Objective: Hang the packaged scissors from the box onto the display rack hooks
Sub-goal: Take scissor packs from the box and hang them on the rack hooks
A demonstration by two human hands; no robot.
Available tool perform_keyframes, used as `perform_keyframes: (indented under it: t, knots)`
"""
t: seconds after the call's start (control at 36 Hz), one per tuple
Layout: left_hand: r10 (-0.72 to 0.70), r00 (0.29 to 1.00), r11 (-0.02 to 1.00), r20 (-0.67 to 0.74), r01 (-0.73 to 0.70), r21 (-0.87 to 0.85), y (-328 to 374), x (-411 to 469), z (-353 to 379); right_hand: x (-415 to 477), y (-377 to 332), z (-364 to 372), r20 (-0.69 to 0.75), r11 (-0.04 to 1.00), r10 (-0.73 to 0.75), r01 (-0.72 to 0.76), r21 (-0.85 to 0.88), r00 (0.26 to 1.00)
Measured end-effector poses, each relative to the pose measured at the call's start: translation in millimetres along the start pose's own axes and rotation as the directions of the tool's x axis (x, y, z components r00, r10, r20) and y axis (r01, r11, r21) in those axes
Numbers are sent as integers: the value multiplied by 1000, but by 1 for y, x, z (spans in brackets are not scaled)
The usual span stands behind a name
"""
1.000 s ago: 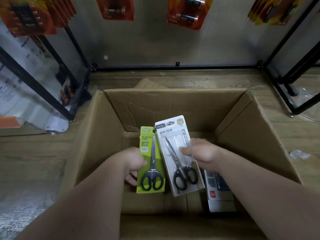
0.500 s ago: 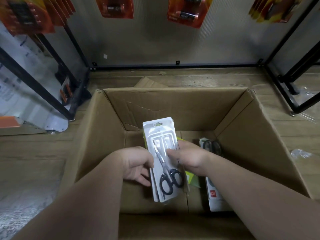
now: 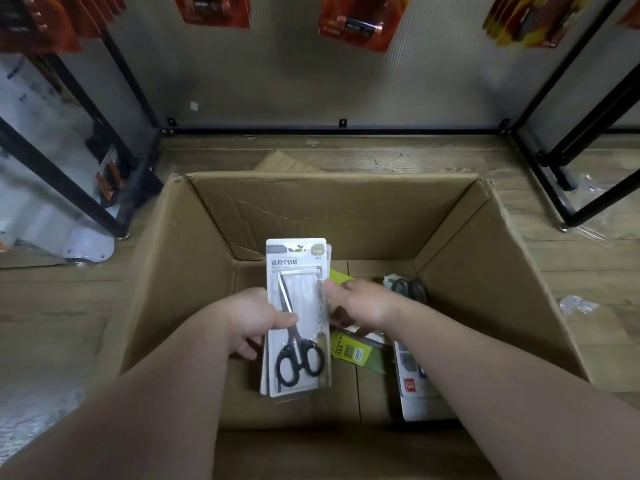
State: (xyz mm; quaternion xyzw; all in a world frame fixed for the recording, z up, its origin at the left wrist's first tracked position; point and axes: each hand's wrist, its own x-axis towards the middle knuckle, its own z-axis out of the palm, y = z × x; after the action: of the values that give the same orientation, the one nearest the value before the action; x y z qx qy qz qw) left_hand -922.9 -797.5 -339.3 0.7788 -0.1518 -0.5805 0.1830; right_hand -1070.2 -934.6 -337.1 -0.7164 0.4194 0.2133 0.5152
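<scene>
Head view: over the cardboard box [image 3: 311, 209], the left hand [image 3: 256, 317] is gripping a white scissors pack [image 3: 298, 306]; the right hand [image 3: 363, 303] is covering a green pack [image 3: 356, 355], its grip impossible to tell.

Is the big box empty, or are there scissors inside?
Not empty. A scissors pack with a red logo lies on the bottom of the box by its right wall; the left hand holds a white pack.

A single head-worn camera looked forward and steeply down from close above the open cardboard box [image 3: 346, 216] on the wooden floor [image 3: 52, 306]. Its wide lens took in the whole box and, farther off, the black rack frame [image 3: 332, 130] bowed across the upper part.
</scene>
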Motion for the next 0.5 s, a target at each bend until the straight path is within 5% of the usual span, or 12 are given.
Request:
perform_keyframes:
  t: [0.11, 0.22, 0.36, 0.5]
  knots:
    - [4, 1000, 1000, -20, -5, -14, -2, 0, -2, -2, 16, -23, -313, 899, -96, -53, -436, 945]
    - [0, 1000, 1000, -17, 0, 6, -4, 0, -3, -12, 36, -37, -76, 558, -139, 15, -830, 987]
    - [9, 1000, 1000, -3, -9, 21, -7, 0, -4, -18, 45, -32, 154, 389, -97, 180, -904, 983]
    - [11, 1000, 1000, 5, -11, 23, -6, 0, -4, -20, 43, -23, 184, 244, -50, 191, -951, 982]
